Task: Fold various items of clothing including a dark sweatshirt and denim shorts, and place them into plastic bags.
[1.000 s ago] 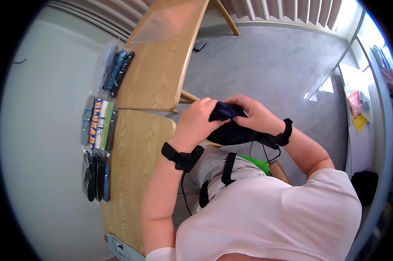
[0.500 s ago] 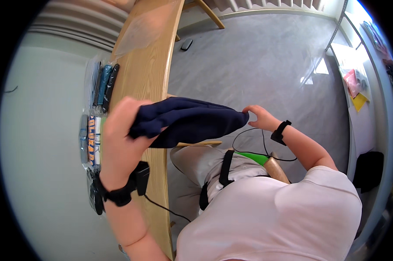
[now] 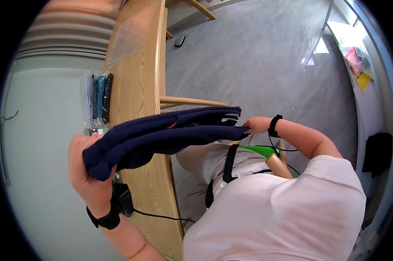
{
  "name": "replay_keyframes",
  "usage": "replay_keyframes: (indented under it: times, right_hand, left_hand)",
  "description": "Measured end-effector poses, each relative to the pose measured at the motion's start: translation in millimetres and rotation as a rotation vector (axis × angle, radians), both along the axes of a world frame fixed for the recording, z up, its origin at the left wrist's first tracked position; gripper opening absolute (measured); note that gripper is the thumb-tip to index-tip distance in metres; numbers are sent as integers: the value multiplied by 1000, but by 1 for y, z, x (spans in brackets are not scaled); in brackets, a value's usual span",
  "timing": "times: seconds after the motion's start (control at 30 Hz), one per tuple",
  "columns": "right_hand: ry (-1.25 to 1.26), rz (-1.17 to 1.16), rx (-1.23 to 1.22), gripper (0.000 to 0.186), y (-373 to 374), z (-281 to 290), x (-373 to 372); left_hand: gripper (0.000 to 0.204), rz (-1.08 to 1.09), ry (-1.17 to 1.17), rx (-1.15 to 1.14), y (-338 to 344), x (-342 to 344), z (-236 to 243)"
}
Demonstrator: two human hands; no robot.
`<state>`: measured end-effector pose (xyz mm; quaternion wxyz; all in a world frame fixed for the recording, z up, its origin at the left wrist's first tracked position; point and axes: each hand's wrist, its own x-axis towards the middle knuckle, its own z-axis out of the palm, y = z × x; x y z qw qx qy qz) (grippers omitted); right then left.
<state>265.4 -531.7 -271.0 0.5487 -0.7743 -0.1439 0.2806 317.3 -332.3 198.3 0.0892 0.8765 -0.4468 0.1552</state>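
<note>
A folded navy garment (image 3: pixel 161 141) is stretched between my two hands in front of my body, over the table's edge. White stripes show at its right end, and a small red mark shows within its folds. My left hand (image 3: pixel 90 167) is closed around the bunched left end. My right hand (image 3: pixel 259 125) pinches the lower layer at the right end, while the upper layer lies a little apart from it. Cloth hides part of the left fingers.
The long wooden table (image 3: pixel 138 87) carries a clear plastic sheet (image 3: pixel 131 37) and several bagged dark and teal items (image 3: pixel 101 99). A chair with a green seat (image 3: pixel 261 151) is beneath me. On the right stand a shelf (image 3: pixel 364 106) and a black cloth (image 3: pixel 378 154); a cable hangs from my left wristband.
My left hand has moved left and down, and the garment is stretched wider. Its folds have parted at the right end, where white stripes now show.
</note>
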Motion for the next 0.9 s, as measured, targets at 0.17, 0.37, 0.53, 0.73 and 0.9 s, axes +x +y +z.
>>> replay_keyframes:
  times: [0.17, 0.37, 0.53, 0.73, 0.9]
  right_hand:
    - [-211, -207, -392, 23, -1, -32, -5]
    - [-506, -308, -436, 16, -2, -52, -6]
    - [-671, -221, -320, 19, -15, -62, -2]
    - [-322, -559, -13, 28, -37, 12, 13]
    - [-241, -597, 93, 28, -38, 100, 43]
  left_hand:
    - [21, -27, -14, 40, -2, -11, 1]
    - [24, -107, 64, -6, 1, -33, 17]
    - [21, -79, 42, -3, 20, -33, 35]
    - [44, 392, -119, -177, 131, -47, 65]
    - [50, 849, 78, -711, 242, -105, 82]
